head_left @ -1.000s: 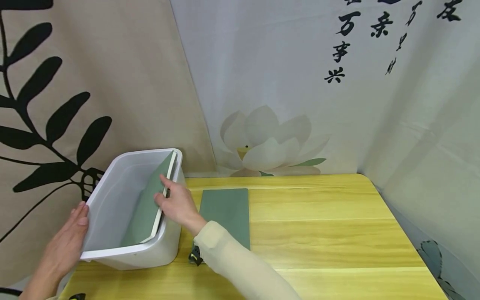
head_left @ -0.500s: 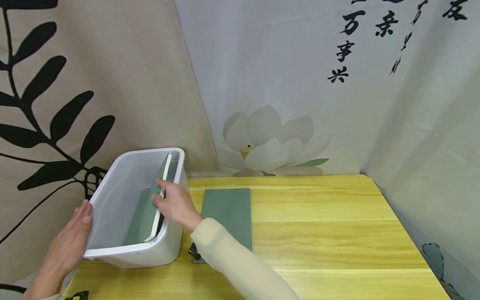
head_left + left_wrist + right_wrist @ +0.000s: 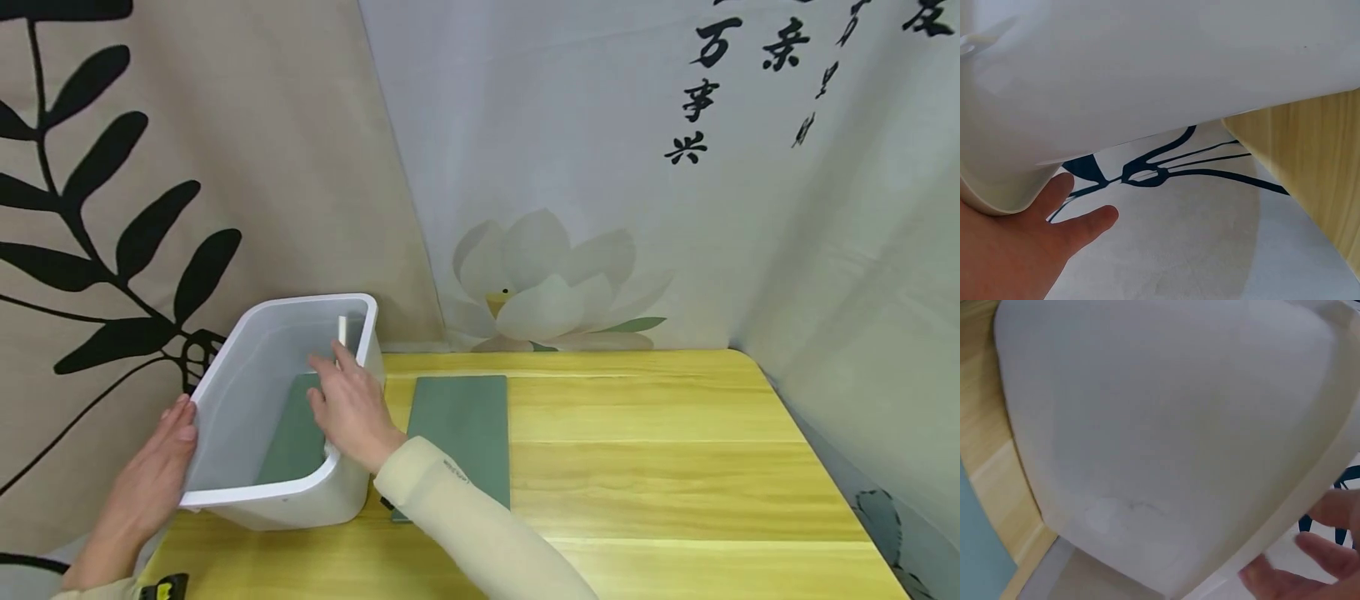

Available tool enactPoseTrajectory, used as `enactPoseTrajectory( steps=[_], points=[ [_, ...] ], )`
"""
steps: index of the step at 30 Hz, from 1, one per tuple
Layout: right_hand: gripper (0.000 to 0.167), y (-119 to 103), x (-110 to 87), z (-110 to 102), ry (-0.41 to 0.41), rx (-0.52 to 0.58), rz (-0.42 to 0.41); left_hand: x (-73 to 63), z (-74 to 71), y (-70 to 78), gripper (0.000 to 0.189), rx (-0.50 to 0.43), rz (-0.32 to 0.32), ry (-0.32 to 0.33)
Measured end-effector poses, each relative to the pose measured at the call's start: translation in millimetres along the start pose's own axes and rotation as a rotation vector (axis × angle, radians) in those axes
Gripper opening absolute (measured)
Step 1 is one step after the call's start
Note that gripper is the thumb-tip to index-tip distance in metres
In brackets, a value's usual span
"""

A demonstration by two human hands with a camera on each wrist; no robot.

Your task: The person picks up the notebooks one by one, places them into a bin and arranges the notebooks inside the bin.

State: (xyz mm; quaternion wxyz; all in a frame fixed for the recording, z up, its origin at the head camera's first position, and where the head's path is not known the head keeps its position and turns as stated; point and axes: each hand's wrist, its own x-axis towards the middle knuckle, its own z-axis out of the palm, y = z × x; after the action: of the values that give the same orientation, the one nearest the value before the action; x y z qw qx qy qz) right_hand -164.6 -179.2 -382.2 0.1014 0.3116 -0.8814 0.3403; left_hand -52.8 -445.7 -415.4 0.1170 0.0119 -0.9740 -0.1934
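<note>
A white plastic bin [image 3: 247, 496] stands at the left of the table. Inside it a green book shows its pale page edge [image 3: 342, 328] near the right wall, mostly behind my right hand. A green cover [image 3: 294, 437] lies lower in the bin; whether it belongs to the same book I cannot tell. My right hand [image 3: 352, 412] is over the bin's right rim, fingers spread and apparently off the book. In the right wrist view its fingers [image 3: 1266, 575] are just past the rim. My left hand [image 3: 153, 479] rests extended against the bin's left side.
Another green book or board [image 3: 465, 433] lies on the wooden table [image 3: 660, 467], right of the bin and partly under my right sleeve. Printed cloth curtains [image 3: 570, 167] hang behind the table. The bin overhangs the table's left edge.
My right hand held the book's upper edge; its fingers have now spread away from it. The book has sunk lower and stands more upright at the right wall. My left hand stays at the bin.
</note>
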Motion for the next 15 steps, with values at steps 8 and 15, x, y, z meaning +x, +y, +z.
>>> enactPoseTrajectory(
  steps=[8,15],
  points=[
    [0.04,16.4,-11.9,-13.3,0.057,0.17,0.01,1.6,-0.7,-0.1,0.056,0.001,-0.008,-0.008],
    [0.047,39.3,-31.6,-40.1,0.075,0.335,0.062,1.2,1.7,-3.3,0.056,-0.014,0.015,-0.002]
  ],
)
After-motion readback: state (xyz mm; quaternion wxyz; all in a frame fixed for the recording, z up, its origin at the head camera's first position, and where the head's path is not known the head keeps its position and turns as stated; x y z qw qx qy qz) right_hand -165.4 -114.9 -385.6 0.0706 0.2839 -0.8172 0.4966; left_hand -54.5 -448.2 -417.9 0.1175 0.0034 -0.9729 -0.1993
